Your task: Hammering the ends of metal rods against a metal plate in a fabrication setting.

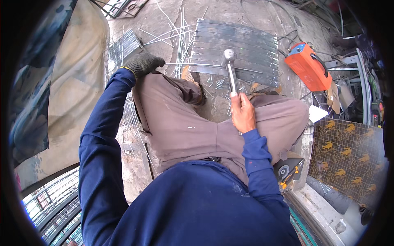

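Observation:
My left hand wears a dark grey knitted glove and is closed around the end of a thin metal rod. From there the rod runs to the right, over the lower part of a panel of dark flat metal strips on the ground. My bare right hand grips a steel hammer by its handle, between my knees. The hammer stands up with its rounded head at the top, over the panel's lower edge and across the rod in this view. Whether head and rod touch, I cannot tell.
Loose thin rods lie left of the panel, and short cut pieces are scattered below it. An orange machine with a black handle stands at the right. Near my right knee is a patterned board; a brown sheet spans the left.

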Demonstrator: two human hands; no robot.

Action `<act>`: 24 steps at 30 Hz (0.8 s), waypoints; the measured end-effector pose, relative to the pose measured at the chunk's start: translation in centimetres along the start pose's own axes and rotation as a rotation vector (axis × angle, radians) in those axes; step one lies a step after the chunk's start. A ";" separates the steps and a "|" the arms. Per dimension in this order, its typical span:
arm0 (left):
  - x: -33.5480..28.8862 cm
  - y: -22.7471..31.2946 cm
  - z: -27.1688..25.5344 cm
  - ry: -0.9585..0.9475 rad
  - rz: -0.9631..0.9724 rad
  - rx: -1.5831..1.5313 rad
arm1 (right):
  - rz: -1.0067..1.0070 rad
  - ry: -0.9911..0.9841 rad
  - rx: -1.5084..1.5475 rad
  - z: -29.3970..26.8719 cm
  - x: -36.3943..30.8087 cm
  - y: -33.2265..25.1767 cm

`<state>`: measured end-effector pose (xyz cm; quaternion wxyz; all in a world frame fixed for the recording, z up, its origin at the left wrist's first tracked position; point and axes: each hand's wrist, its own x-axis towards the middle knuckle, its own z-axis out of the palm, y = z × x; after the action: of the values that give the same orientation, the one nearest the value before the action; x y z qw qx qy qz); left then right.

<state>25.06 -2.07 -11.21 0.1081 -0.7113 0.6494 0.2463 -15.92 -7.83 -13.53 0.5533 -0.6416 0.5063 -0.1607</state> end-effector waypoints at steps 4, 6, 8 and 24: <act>1.1 2.0 -1.1 -0.013 0.095 0.092 | -0.052 0.001 -0.022 0.8 0.0 0.4; 1.7 1.8 -1.4 -0.020 0.103 0.082 | -0.064 -0.012 -0.048 1.2 0.0 -1.0; 2.6 1.7 -1.8 -0.021 0.115 0.077 | -0.090 -0.010 -0.033 1.7 0.2 -0.9; 7.3 3.8 -2.2 -0.012 0.227 0.032 | -0.190 -0.057 -0.078 3.1 1.9 -1.7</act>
<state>22.07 -9.99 -12.34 0.0947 -0.6300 0.7288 0.2509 -11.91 -7.95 -13.77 0.5246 -0.7119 0.4332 -0.1743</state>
